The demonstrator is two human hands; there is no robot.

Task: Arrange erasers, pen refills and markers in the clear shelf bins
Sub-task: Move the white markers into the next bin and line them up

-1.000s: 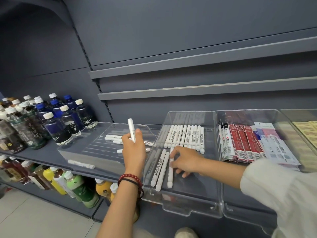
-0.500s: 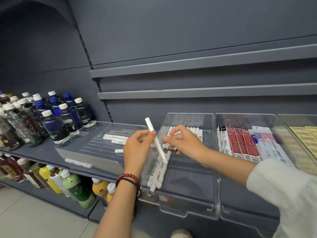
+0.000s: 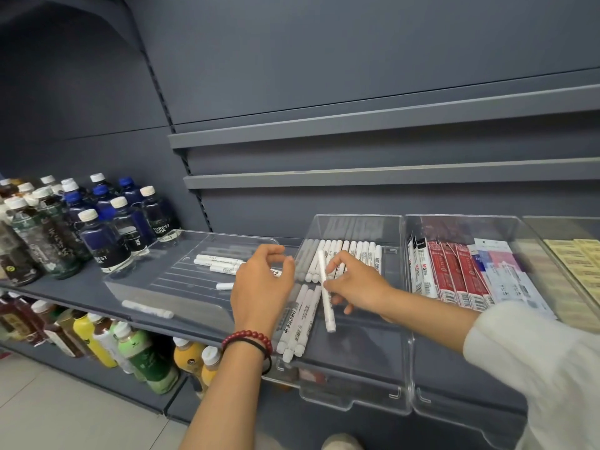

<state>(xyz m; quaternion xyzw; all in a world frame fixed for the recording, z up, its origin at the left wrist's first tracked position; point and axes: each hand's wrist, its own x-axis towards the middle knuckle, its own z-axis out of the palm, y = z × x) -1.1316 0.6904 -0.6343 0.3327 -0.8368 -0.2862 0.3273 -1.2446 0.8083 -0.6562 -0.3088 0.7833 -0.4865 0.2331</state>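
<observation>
Right hand (image 3: pixel 357 284) pinches slim white capped marker (image 3: pixel 328 313).

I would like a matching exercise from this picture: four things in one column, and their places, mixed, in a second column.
Things:
1 tilted marker
2 red packs
3 dark bottles
4 yellow packs

Places:
A far-right bin
B left end of the shelf
C pinched by the right hand
D third bin, right of the marker bin

Pairs: 1-C, 2-D, 3-B, 4-A
</observation>
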